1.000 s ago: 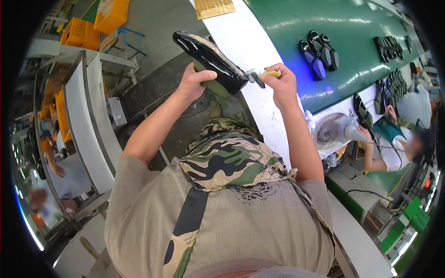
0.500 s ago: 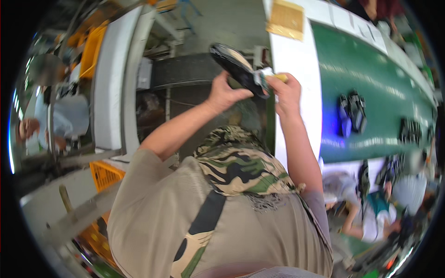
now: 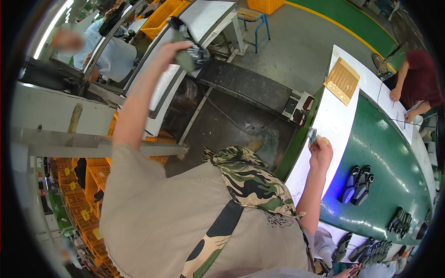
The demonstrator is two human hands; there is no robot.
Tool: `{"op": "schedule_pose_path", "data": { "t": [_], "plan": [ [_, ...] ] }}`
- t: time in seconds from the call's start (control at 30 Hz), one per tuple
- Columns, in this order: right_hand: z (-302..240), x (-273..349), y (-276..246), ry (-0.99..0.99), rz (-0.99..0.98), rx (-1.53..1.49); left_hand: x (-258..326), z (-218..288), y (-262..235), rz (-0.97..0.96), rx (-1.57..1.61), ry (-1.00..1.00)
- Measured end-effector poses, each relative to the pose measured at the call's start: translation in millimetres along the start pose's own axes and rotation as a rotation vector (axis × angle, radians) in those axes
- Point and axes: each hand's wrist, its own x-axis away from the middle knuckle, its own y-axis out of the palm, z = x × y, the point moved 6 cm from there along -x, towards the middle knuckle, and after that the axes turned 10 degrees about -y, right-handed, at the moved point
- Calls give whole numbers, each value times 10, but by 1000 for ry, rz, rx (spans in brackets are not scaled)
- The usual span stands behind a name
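My left hand (image 3: 170,52) reaches up and left to the end of a white-topped bench. Its fingers are wrapped round a black shoe (image 3: 184,60) with a grey-green sole, smeared by motion. Dark strappy parts with bright glints show right beside that sole; whether they belong to the same shoe is unclear. Out to the right, my right hand (image 3: 320,153) is closed, above the white edge of the green-topped conveyor table. Between thumb and fingers it pinches a small yellow-handled tool (image 3: 325,140) with a pale, bluish end; its exact kind is unclear.
A pair of black shoes (image 3: 357,186) stands on the green conveyor (image 3: 371,143), with several more farther along. Brown cardboard (image 3: 343,79) lies on its white edge. A dark low bench (image 3: 250,88) spans ahead. Orange crates (image 3: 162,18), a blue-legged stool (image 3: 252,17) and co-workers surround me.
My left hand has carried the shoe away from my right hand, up and left to the bench. My right hand has drawn back right with the small tool. My view has turned.
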Motion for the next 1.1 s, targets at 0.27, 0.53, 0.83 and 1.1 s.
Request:
{"op": "schedule_pose_path", "data": {
  "t": [0.27, 0.53, 0.83, 1.1],
  "plan": [
    [62, 544, -1045, -41, 156, -49, -591, -1210, -2465, 135, -418, -350],
    [-23, 1395, -1851, -151, 502, -172, -1195, -58, 586, 187, -1659, 378],
    [0, 2351, -2577, -289, 933, -188, 1970, -1915, 7321, -1381, -494, -366],
    [44, 3278, -2750, -456, 1391, -351, 3129, -2832, 9235, -1194, -529, -738]
  ]
}}
